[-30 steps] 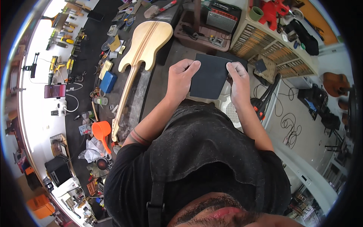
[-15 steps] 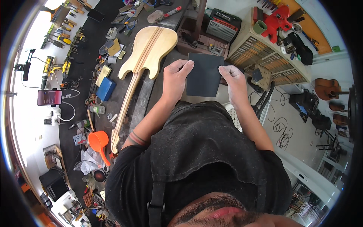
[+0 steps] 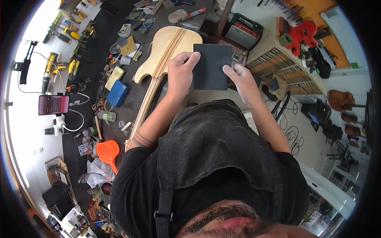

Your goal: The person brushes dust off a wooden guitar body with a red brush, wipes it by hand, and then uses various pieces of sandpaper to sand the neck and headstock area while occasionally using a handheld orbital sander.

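Note:
A dark grey rectangular sheet of sandpaper [image 3: 212, 67] is held up in front of my apron. My left hand [image 3: 181, 75] pinches its left edge, thumb on top and the fingers curled behind. At the opposite edge, the thumb of my right hand [image 3: 243, 82] presses on the sheet; its fingertips are partly hidden. To the left, an unfinished pale wooden guitar [image 3: 164, 49] with darker centre stripes lies on the dark workbench [image 3: 131, 89]. My left hand and forearm cover part of its body and neck.
On the bench are a blue block [image 3: 118, 93], an orange scoop [image 3: 107, 151], a brush [image 3: 177, 16] and scattered tools. A phone [image 3: 53, 104] is mounted at the left. An amplifier [image 3: 244, 31] and a drawer cabinet [image 3: 274, 47] stand beyond; cables [image 3: 293, 137] lie on the floor at right.
The sheet has moved slightly up and left with both hands. My right hand's fingers look less curled. The view has shifted, so the guitar appears farther right and more covered by my left arm.

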`<act>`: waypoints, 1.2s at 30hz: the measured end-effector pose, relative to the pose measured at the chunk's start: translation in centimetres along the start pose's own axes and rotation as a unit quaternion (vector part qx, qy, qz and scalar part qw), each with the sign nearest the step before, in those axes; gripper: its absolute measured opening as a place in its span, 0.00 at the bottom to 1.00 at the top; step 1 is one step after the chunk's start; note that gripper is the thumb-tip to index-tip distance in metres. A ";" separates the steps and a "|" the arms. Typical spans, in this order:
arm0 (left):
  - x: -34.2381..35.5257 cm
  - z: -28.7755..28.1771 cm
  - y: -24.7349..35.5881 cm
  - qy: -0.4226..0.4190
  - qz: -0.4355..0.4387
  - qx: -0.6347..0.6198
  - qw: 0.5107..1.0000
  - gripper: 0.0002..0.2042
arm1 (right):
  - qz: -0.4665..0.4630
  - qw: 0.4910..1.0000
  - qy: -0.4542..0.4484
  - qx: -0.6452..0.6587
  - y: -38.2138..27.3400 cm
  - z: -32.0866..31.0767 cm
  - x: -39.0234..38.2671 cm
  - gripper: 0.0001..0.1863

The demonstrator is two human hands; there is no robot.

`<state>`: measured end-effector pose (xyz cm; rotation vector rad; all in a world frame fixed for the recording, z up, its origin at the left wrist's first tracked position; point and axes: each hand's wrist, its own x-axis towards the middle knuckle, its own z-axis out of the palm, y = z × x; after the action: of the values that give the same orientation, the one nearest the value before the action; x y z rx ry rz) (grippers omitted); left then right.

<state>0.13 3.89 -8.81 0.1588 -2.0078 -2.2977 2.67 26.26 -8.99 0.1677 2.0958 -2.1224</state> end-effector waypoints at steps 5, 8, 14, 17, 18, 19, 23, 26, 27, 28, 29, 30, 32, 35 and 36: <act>2.2 -2.2 0.6 -0.022 -0.022 0.027 0.999 0.14 | 0.034 0.995 -0.062 -0.073 -0.1 0.2 3.5 0.18; 3.6 -2.7 0.5 0.008 -0.044 0.023 0.999 0.15 | 0.044 0.993 -0.095 -0.053 -1.0 0.9 6.0 0.18; 7.0 -2.3 -0.4 0.074 -0.038 0.040 0.996 0.14 | 0.077 0.981 -0.177 -0.018 -1.4 0.1 12.2 0.18; 8.6 -1.2 -0.1 0.122 -0.004 0.078 0.989 0.15 | 0.128 0.962 -0.242 -0.006 -2.3 -0.4 15.6 0.18; 9.0 -0.6 0.1 0.140 -0.005 0.064 0.988 0.15 | 0.116 0.954 -0.274 -0.036 -2.1 -0.8 16.8 0.16; 9.5 0.0 0.3 0.159 -0.006 0.051 0.986 0.15 | 0.103 0.945 -0.305 -0.066 -2.2 -1.2 18.0 0.15; 11.4 2.0 0.1 0.202 -0.007 0.062 0.977 0.15 | 0.103 0.934 -0.339 -0.037 -3.2 -2.6 22.0 0.17; 12.2 3.9 0.5 0.229 -0.011 0.054 0.972 0.14 | 0.113 0.929 -0.350 -0.039 -3.8 -3.8 24.2 0.17; 12.3 4.4 0.5 0.238 -0.013 0.058 0.969 0.14 | 0.116 0.925 -0.359 -0.037 -4.0 -4.2 24.9 0.17; 12.4 5.0 0.6 0.245 -0.007 0.050 0.968 0.13 | 0.104 0.920 -0.375 -0.048 -4.1 -4.6 25.6 0.18; 12.5 5.4 0.6 0.251 -0.001 0.043 0.967 0.13 | 0.092 0.914 -0.391 -0.059 -4.1 -4.9 26.3 0.18; 12.6 5.8 0.4 0.258 -0.002 0.046 0.965 0.13 | 0.091 0.909 -0.402 -0.059 -4.0 -5.2 27.1 0.18; 12.5 6.4 0.2 0.273 -0.006 0.027 0.962 0.12 | 0.102 0.905 -0.411 -0.047 -3.7 -5.3 27.7 0.17; 12.4 7.1 0.2 0.289 -0.008 0.028 0.957 0.12 | 0.110 0.900 -0.421 -0.038 -3.8 -5.4 28.3 0.17; 12.4 7.2 0.0 0.294 -0.010 0.028 0.955 0.12 | 0.110 0.898 -0.423 -0.040 -3.8 -5.5 28.4 0.17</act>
<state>-13.10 9.30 -8.17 0.7678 -1.7520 -1.8887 -26.09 30.97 -10.67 -0.4361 1.5309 -1.5461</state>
